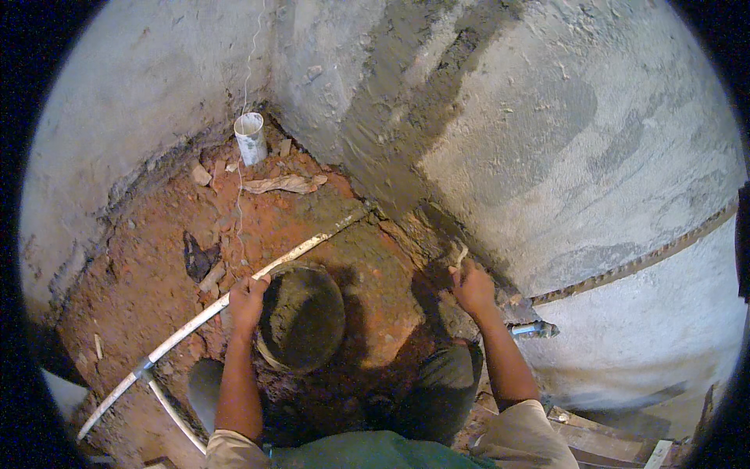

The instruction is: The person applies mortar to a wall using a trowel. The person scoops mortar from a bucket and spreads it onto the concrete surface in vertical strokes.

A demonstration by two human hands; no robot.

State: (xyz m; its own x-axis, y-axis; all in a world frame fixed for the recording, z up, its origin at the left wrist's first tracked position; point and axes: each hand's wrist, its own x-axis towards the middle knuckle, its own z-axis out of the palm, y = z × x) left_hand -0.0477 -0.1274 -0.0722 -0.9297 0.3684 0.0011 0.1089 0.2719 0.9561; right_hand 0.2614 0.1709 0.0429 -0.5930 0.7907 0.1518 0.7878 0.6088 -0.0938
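Note:
My left hand (248,305) is closed around a long white plastic pipe (191,324), right beside the rim of a round bucket (337,316). Grey-brown mortar (301,313) lies inside the bucket, which stands between my knees. The pipe slants up to the right, its far end touching the foot of the wall. My right hand (473,288) grips a small tool with a pale handle (462,255) at the base of the right wall; the working end of this tool blends into the dark mortar there and cannot be made out.
Wet mortar (391,141) covers a strip of the right wall (531,133). In the corner an upright white pipe stub (251,141) rises from reddish soil (156,273) with rubble. A thin string (240,195) hangs past it. Boards (601,438) lie at the lower right.

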